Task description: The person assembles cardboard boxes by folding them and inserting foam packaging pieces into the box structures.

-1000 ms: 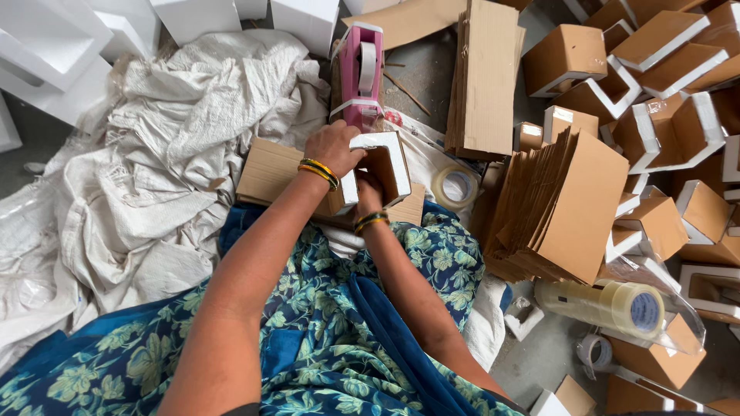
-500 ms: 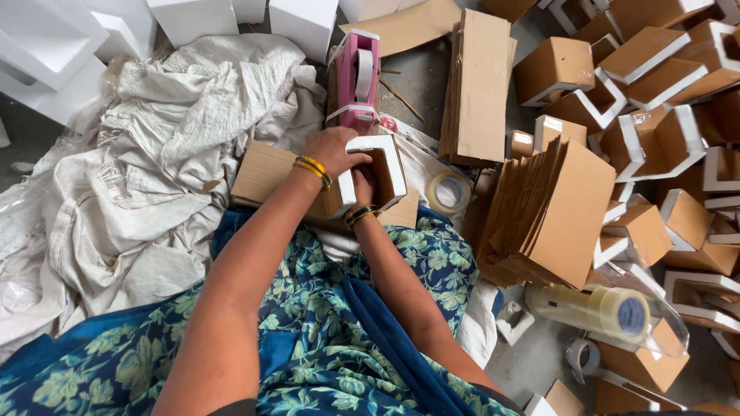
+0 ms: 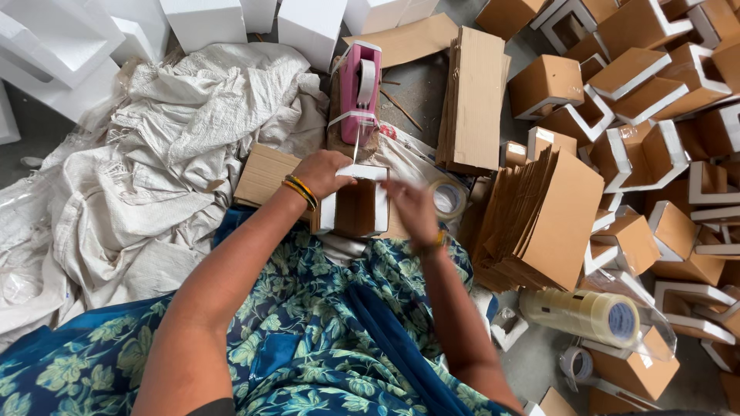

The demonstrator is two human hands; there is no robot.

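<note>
The left hand (image 3: 327,173) has its grip clenched on the top of a small cardboard box with white foam edges (image 3: 354,206), held over the lap. The right hand (image 3: 410,209), blurred, sits just beside the box's right edge; whether its grip grasps anything cannot be told. A clear strip of tape (image 3: 356,142) runs from the box up to the pink tape dispenser (image 3: 360,85), with a tape roll (image 3: 447,199) near the right hand.

One head-worn camera looks steeply down, close over the lap and floor.
</note>
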